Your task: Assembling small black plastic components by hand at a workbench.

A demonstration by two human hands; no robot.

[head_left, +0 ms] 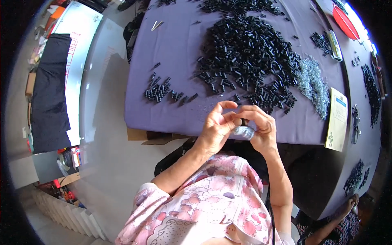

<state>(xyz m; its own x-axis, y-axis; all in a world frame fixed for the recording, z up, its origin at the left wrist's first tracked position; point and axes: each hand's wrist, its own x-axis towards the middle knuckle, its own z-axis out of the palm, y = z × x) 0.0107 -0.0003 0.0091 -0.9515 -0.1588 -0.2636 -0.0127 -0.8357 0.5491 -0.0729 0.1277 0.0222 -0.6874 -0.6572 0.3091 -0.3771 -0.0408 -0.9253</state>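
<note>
My left hand (218, 127) and my right hand (262, 127) meet just over the near edge of the purple-covered table (163, 118). Both have bent, closed fingers, with the fingertips almost touching. A small dark piece (244, 121) shows between them; its kind is not clear. Under the fingers of my right hand sits a small bunch of clear plastic bits (244, 132). What my left fingertips pinch is hidden. Beyond my hands spreads a big heap of short black tubes (249, 49), bordered on its right by a pile of clear plastic pieces (312, 81). Several longer black pieces (157, 90) lie to the left.
A beige packet (337, 119) lies on the right, with eyeglasses (356, 123) beyond it. Farther back are a red basket (346, 21) and more black piles (369, 94). Another person's hand (350, 204) is at lower right. Cardboard (157, 136) juts out below the table edge.
</note>
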